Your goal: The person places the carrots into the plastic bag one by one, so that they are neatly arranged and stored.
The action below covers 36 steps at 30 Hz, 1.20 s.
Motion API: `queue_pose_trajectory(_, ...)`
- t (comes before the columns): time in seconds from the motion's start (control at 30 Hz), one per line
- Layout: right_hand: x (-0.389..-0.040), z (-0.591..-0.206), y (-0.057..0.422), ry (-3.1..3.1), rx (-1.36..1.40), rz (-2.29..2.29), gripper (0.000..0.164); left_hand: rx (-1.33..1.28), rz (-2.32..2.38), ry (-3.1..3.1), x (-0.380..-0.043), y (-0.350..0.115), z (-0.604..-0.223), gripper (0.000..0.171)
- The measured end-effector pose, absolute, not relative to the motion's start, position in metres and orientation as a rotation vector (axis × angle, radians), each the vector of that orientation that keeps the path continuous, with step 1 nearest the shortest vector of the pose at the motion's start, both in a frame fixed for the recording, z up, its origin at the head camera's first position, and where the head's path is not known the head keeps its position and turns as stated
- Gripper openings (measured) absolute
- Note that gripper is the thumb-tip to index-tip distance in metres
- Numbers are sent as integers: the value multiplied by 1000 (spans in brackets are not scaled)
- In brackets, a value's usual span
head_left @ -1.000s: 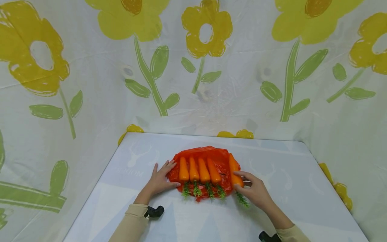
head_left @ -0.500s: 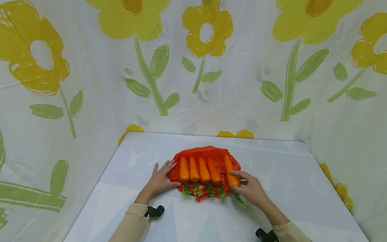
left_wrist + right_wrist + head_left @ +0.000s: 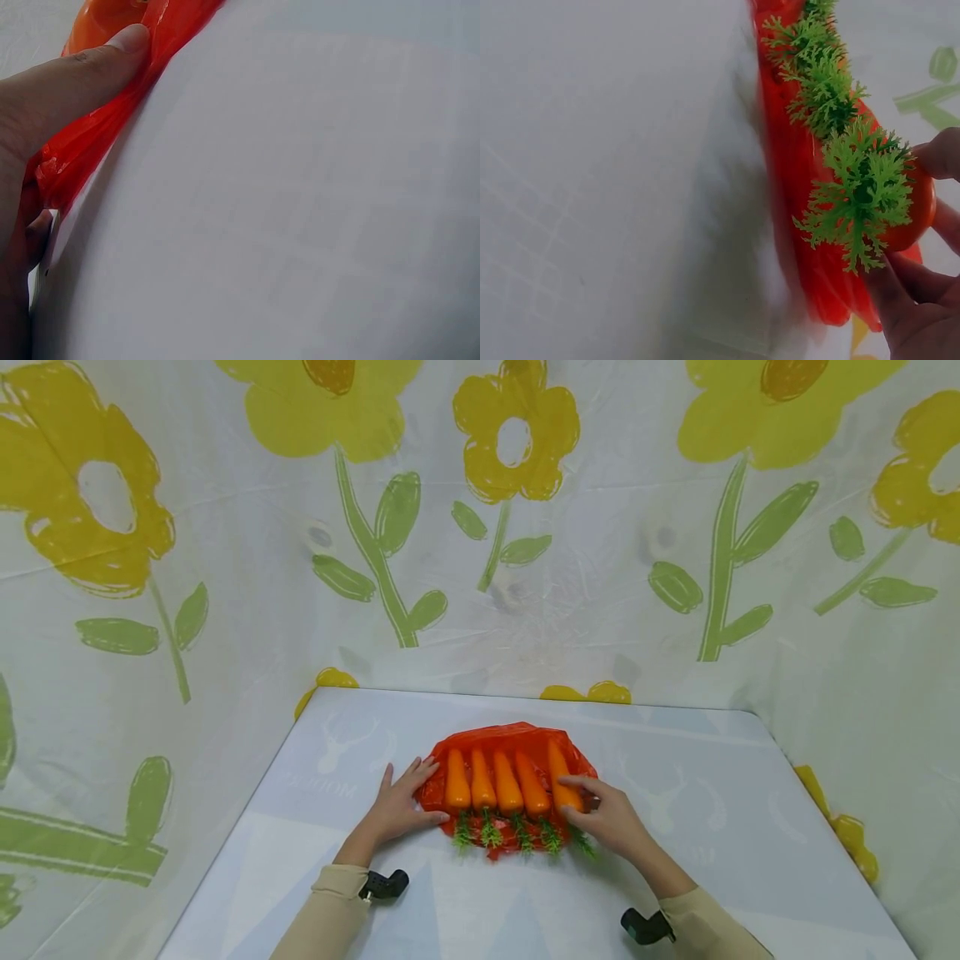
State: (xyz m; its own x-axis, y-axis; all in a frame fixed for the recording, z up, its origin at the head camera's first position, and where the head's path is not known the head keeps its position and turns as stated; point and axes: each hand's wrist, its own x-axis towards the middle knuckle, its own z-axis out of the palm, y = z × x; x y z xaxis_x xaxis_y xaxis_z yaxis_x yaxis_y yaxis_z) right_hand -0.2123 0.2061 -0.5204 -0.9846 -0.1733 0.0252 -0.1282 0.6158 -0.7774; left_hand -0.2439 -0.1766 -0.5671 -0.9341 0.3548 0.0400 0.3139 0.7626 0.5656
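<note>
Several orange carrots with green tops lie side by side on a flattened red plastic bag, tips pointing away. My right hand grips the rightmost carrot near its thick end, thumb on one side and fingers on the other. In the right wrist view that carrot's leafy top hangs in front of the fingers. My left hand rests spread at the bag's left edge, beside the leftmost carrot. The left wrist view shows the left thumb lying on the red plastic.
The bag lies on a pale, faintly patterned table. Behind and around the table hangs a white curtain printed with yellow flowers. Both forearms wear beige sleeves, with a black wrist camera at the left cuff and another at the right.
My right hand has moved left with the rightmost carrot, from the bag's right edge to close beside the other carrots. The left hand has stayed in place.
</note>
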Motion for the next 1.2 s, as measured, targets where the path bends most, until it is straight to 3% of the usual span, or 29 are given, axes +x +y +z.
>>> queue_pose_trajectory(1.2, -224, -542, 199, 2914, -291, -1232, 46, 580, 910, 2906, -244, -176, -567, 98)
